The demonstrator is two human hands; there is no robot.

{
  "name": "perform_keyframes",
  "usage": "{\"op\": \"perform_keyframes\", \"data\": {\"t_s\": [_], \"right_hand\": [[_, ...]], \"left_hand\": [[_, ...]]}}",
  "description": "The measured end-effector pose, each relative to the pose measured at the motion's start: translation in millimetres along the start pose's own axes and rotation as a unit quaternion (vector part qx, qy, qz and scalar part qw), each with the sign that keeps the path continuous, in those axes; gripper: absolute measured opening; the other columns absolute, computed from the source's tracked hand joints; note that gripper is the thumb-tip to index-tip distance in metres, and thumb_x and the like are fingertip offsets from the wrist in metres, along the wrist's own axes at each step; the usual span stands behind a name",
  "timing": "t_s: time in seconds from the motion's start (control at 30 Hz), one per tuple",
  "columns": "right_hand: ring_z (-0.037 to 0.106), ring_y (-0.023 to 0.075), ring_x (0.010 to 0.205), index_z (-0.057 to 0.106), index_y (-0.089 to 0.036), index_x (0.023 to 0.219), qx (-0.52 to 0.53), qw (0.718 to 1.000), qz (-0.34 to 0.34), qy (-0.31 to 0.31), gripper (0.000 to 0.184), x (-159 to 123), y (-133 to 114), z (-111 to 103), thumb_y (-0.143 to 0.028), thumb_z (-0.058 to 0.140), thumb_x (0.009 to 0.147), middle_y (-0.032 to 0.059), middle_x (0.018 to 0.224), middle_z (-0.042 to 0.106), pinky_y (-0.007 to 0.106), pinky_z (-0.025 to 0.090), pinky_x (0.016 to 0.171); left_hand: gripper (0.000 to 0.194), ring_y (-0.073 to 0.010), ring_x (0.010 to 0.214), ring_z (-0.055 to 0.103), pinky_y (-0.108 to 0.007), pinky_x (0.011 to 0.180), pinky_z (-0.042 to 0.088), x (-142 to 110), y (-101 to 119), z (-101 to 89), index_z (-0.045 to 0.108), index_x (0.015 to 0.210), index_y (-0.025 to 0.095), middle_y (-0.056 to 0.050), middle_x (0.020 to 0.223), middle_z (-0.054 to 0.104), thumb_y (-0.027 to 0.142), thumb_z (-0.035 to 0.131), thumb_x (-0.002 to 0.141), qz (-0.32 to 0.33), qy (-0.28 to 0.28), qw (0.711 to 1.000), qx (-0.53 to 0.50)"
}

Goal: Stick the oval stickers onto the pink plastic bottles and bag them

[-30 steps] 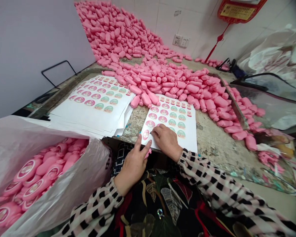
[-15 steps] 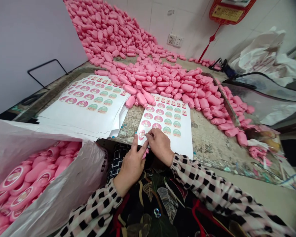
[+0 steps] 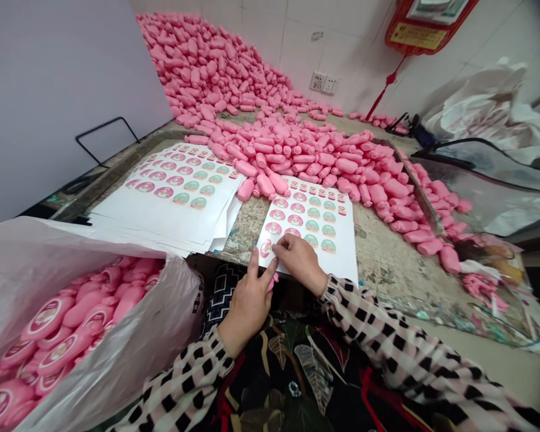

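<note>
Two hands on a sticker sheet (image 3: 312,225) at the near edge of a worn, paint-stained surface (image 3: 387,270).

Left hand (image 3: 247,306): narrow, index finger up against the sheet's lower-left edge, other fingers curled around a small pink bottle (image 3: 272,282). Bottle mostly hidden, only its tip shows, just below the sheet.

Right hand (image 3: 300,261): narrow, fingers curled, tips down on the sheet just beside an oval sticker (image 3: 265,248) at the lower-left corner of the printed rows. Can't tell if they're pinching a sticker or just pressing.

Sheet lies flat, slightly skewed, its far edge touching a pile of unlabelled pink bottles (image 3: 324,156). That pile spreads across the surface's far side and up against the wall tiles (image 3: 306,48). A few bottles rest on the sheet's top edge.

Left of the sheet: stack of sticker sheets (image 3: 180,204), with loose corners fanned out, a bare strip of surface between the stacks.

Lower left: white plastic bag (image 3: 139,324), open, full of pink bottles with oval stickers on them (image 3: 47,318).

Far right: clear plastic sheet (image 3: 490,174) and crumpled white bags (image 3: 477,102). Wall carries a double socket (image 3: 324,84) and a red hanging plaque (image 3: 425,30). Black wire frame (image 3: 105,138) leans by the left wall.
</note>
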State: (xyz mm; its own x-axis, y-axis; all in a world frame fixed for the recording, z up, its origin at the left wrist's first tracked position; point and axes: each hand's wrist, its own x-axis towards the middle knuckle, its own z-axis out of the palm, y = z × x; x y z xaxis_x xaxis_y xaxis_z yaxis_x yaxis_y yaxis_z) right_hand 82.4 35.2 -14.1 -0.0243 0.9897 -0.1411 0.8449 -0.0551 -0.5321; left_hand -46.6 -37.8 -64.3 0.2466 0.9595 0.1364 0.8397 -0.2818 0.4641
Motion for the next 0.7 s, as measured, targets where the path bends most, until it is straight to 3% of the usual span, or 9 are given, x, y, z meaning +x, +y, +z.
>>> {"op": "perform_keyframes", "data": {"t_s": [0.3,0.5,0.7], "right_hand": [[0.054,0.0143,0.068,0.061,-0.023,0.074,0.001,0.999,0.031,0.018,0.026,3.4,-1.3,2.8,-0.048,0.055,0.075,-0.0003,0.073,0.064,0.024,0.028,0.055],[0.051,0.0109,0.058,0.061,-0.019,0.070,0.112,0.992,0.033,-0.044,0.025,22.4,8.7,1.5,-0.043,0.065,0.063,-0.0019,0.065,0.061,0.022,0.031,0.052],[0.042,0.0084,0.049,0.057,-0.017,0.061,0.250,0.962,0.072,-0.078,0.024,30.8,9.0,-0.9,-0.035,0.071,0.054,-0.0043,0.054,0.053,0.022,0.029,0.047]], "left_hand": [[0.057,-0.0289,0.114,0.049,-0.042,0.088,0.044,-1.0,-1.6,2.4,0.027,0.140,0.031,-0.011,0.151,0.003,0.017,0.041,0.086,0.001,0.001,1.000,0.011],[0.056,-0.0256,0.105,0.055,-0.039,0.087,0.045,-1.5,-1.3,1.0,0.033,0.137,0.030,-0.011,0.150,0.006,0.015,0.044,0.084,0.003,-0.002,1.000,0.021],[0.058,-0.0250,0.100,0.057,-0.039,0.084,0.046,-1.7,-0.7,1.6,0.032,0.138,0.029,-0.013,0.151,0.004,0.014,0.045,0.084,0.001,-0.011,0.999,0.030]]}}
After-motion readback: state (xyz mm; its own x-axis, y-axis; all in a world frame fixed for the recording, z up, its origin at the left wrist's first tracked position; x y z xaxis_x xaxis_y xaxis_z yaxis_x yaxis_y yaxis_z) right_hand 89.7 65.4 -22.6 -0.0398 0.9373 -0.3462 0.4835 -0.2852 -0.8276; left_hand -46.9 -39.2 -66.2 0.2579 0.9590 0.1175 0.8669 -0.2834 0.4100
